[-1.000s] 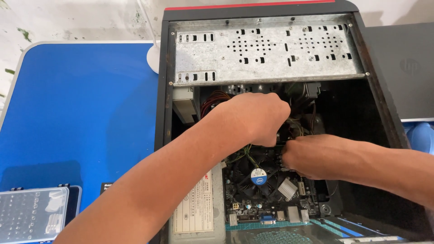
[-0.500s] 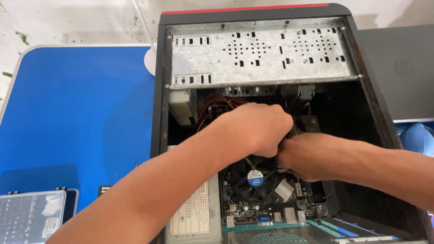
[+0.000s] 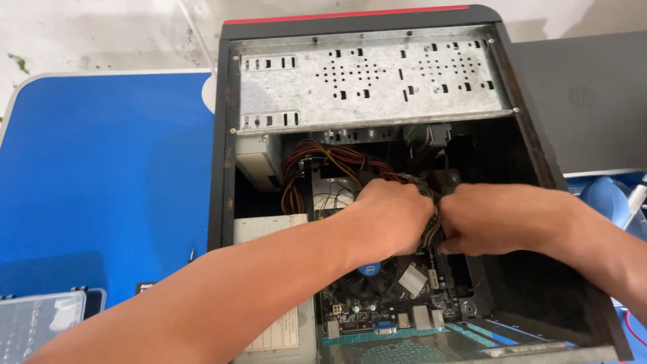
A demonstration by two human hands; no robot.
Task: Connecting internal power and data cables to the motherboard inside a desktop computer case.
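Both hands are down in the open case (image 3: 229, 202) on the blue bench (image 3: 108, 182), left hand (image 3: 391, 219) and right hand (image 3: 499, 219) knuckle to knuckle, fingers closed on the cable bundle (image 3: 431, 226) running near-to-far between them, just above the motherboard (image 3: 384, 296), orange wires (image 3: 323, 162) trailing far-left.

Single head-worn view, looking steeply down from close above, open computer case (image 3: 364, 94) filling the frame
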